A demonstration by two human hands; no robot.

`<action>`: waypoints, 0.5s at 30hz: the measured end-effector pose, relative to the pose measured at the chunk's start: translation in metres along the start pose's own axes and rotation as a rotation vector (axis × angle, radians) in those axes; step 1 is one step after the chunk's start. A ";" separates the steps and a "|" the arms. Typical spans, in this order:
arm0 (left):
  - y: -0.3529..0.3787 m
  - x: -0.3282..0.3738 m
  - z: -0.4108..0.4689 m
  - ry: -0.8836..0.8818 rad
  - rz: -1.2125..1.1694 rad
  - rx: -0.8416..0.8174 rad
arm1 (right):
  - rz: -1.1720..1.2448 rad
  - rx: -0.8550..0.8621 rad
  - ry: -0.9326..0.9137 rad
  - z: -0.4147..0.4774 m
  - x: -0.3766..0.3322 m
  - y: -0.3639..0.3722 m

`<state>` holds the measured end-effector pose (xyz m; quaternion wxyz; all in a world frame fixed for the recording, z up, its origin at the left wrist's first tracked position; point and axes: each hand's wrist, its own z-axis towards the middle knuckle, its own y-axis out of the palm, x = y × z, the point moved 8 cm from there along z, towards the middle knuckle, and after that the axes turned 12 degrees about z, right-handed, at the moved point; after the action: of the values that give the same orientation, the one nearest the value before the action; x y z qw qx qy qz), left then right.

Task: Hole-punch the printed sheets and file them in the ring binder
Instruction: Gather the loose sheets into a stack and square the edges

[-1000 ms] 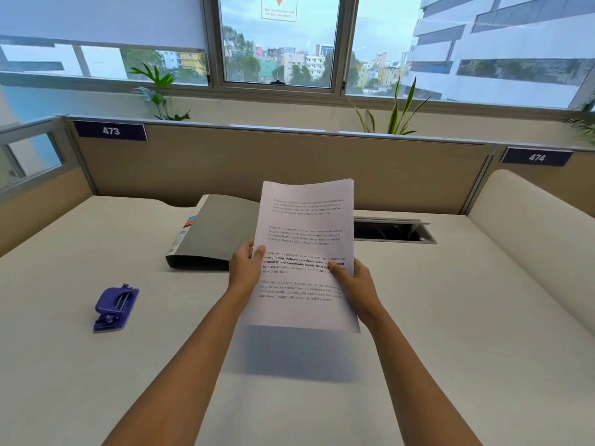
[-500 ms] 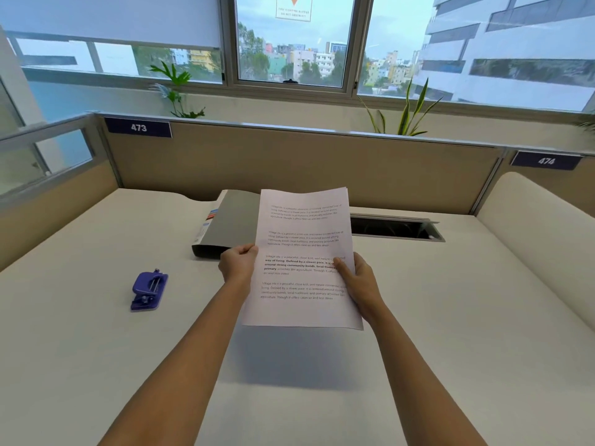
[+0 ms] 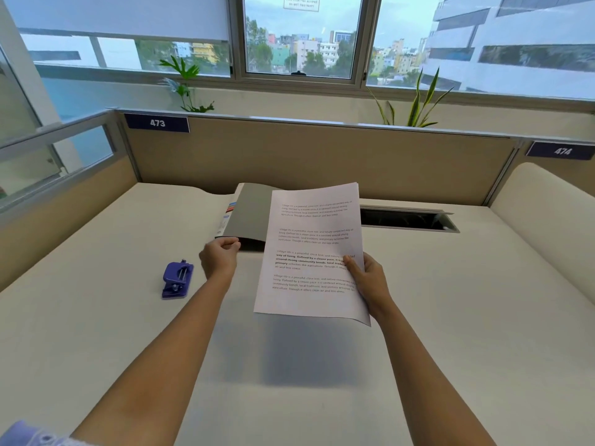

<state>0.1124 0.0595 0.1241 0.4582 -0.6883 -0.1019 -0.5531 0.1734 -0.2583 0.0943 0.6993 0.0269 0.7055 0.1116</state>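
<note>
The printed sheets (image 3: 314, 252) hang in the air above the middle of the bench (image 3: 96, 333), tilted up toward you. Only your right hand (image 3: 370, 281) pinches them, at their 3 o'clock edge with the thumb on the printed face. Your left hand (image 3: 220, 255) is off the paper with its fingers curled in on nothing. It sits just beside the near corner of the ring binder (image 3: 251, 214); I cannot tell if it touches.

With 1 hand at 1 edge, the free 9 o'clock side can droop or fan, so the sheets may slip out of line. Holes punched through an uneven stack would not meet the rings. A tight pinch could also crease the margin. I cannot tell how many sheets you hold.

The hole punch (image 3: 178, 280) lies at 9 o'clock from the sheets, well apart from them, so reaching it means crossing open surface. The closed binder lies flat at 11 o'clock, partly behind the paper. Mind the open cable slot (image 3: 409, 218) at 2 o'clock, where a loose sheet could slide in. The partition (image 3: 322, 162) closes off 12 o'clock. You have broad bare bench at 6 o'clock and between punch and sheets.
</note>
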 end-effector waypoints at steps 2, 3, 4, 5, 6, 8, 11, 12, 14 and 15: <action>-0.012 -0.010 0.009 0.020 0.132 0.048 | 0.011 0.018 0.006 -0.002 0.003 0.000; -0.018 -0.016 0.014 0.017 0.187 0.068 | 0.014 0.024 0.006 -0.002 0.005 -0.001; -0.024 -0.023 0.017 0.002 0.234 0.089 | 0.017 0.030 0.002 -0.003 0.006 -0.001; -0.030 -0.030 0.022 -0.024 0.273 0.114 | 0.016 0.038 -0.005 -0.004 0.006 -0.001; -0.036 -0.038 0.026 -0.056 0.299 0.134 | 0.015 0.044 -0.010 -0.005 0.006 -0.001; -0.046 -0.052 0.033 -0.114 0.328 0.155 | 0.015 0.052 -0.014 -0.008 0.007 -0.001; -0.056 -0.071 0.045 -0.158 0.351 0.140 | 0.017 0.060 -0.009 -0.009 0.009 -0.002; -0.058 -0.077 0.048 -0.176 0.356 0.130 | 0.019 0.062 -0.009 -0.009 0.010 -0.003; -0.062 -0.090 0.054 -0.221 0.364 0.104 | 0.023 0.064 -0.007 -0.010 0.011 -0.004; -0.063 -0.096 0.057 -0.248 0.365 0.089 | 0.025 0.066 -0.007 -0.010 0.012 -0.005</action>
<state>0.0742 0.1722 0.0767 0.5645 -0.7373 -0.0556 -0.3670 0.1637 -0.2624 0.0816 0.6992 0.0591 0.7059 0.0967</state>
